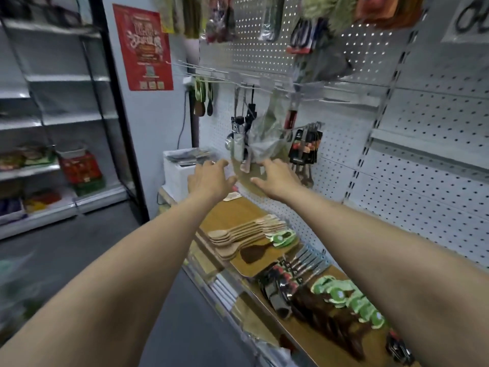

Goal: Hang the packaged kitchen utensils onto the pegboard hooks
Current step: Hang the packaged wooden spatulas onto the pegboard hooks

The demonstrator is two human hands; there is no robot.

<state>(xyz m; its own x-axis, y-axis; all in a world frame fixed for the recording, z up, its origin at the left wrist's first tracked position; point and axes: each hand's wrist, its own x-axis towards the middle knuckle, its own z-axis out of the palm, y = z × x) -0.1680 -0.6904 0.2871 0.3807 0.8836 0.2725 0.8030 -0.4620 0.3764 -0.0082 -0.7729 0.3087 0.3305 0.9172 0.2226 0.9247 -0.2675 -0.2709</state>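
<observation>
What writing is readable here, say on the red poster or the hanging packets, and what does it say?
Red paper poster on the wall: print too blurred to read.
Black card packets on the white pegboard: labels too small to read.
Green card tags on the dark wooden spoons: blurred, unreadable.
Nothing can be quoted.

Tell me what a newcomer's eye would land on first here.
The left hand and right hand reach up the middle, spread open at the foot of a clear plastic package hanging on the white pegboard. Next come the red poster on the wall at upper left, and the wooden spoons fanned on the shelf below.
</observation>
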